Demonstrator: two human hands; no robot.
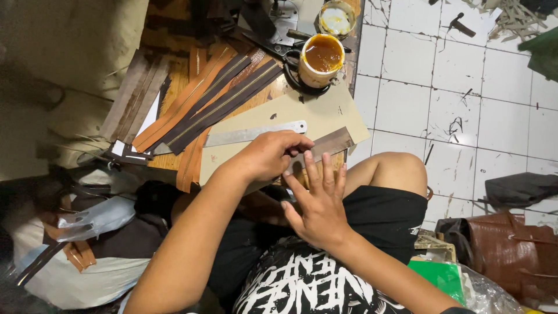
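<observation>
Brown leather strip (326,144) lies across the near edge of the low wooden table (168,160), its far end resting on a tan card sheet (317,113), and both hands are on it. Left hand (268,153) curls over the strip's near end, fingers bent and pinching it, while the right hand (317,206) lies flat just below, fingers spread and pressing up against the strip's edge, gripping nothing. It looks like a pressing or folding step along that edge; any next move would call for keeping the strip square and flat on the card. A steel ruler (256,133) sits just beyond the left hand, touching the card. Further back, brown and dark zipper lengths (218,102) fan out. Containers now: an open white tin (321,58) is nearly full of amber glue, and behind it a smaller tin (336,18) holds a pale, yellowish paste
</observation>
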